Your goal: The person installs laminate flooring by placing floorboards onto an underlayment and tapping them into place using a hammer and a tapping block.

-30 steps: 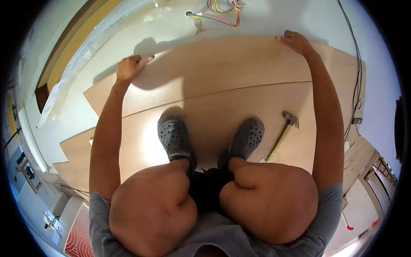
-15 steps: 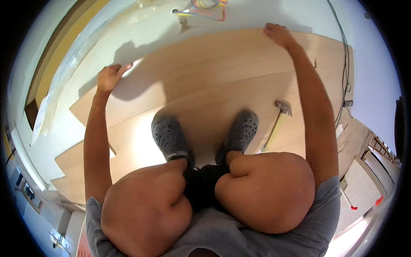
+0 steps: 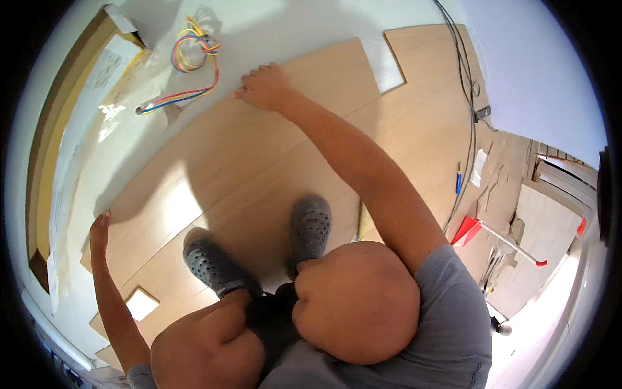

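Note:
A long light-wood floor plank (image 3: 285, 110) lies along the far edge of a wood-plank floor. My right hand (image 3: 262, 87) is closed over its far edge, right of the middle. At the plank's left end, my left hand (image 3: 100, 227) grips the far edge, its fingers partly hidden. A gap with pale underlay (image 3: 382, 61) shows between the plank's right end and another plank (image 3: 431, 55). My feet, in grey clogs (image 3: 311, 227), rest on the boards in front of me.
Coloured wires (image 3: 194, 52) come out of the pale floor beyond the plank. Dark cables (image 3: 470, 117) run along the right, near a blue-handled tool (image 3: 459, 180) and a red-and-white object (image 3: 465, 230). A white wall (image 3: 544, 84) rises at the right.
My view has turned to the right. Both hands stay on the plank, and a gap now shows at its right end. The hammer seen on the boards earlier is out of sight.

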Demonstrator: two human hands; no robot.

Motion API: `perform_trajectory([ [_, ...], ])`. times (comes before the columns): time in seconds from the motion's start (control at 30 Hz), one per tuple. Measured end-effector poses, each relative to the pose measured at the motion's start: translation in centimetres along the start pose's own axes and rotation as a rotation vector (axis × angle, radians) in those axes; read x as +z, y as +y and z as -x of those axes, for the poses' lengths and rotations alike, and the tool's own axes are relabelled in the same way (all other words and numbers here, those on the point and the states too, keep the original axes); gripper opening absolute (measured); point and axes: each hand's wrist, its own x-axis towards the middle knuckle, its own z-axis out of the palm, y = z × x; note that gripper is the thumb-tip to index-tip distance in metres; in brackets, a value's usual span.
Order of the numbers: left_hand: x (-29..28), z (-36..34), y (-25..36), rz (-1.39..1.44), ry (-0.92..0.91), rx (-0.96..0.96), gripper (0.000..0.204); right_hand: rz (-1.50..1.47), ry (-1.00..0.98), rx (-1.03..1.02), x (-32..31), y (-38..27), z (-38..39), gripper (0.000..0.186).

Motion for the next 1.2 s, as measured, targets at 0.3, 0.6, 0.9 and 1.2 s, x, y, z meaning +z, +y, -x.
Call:
perform_trajectory([
  [0.3,0.1,0.3,-4.4,-0.103,0.032,-0.114,0.055,-0.182,0.238,-0.068,-0.4,1.6,1.2,0.055],
  [0.6,3.6,0.8,5.2,-0.073,0.174,0.053,0.060,-0.192,0.086,0.061,-2.4,7.5,1.8,0.058],
  [0.9,4.8,1.1,14.1,-0.166,0.195,0.058,0.073,-0.085,0.148,0.087,-2.5,12.9,2.2,0.059],
  [1.2,5.3,1.0,14.9,-0.188,0.238,0.109,0.068,-0.082,0.102,0.135,-2.3,12.9,2.3,0.063],
])
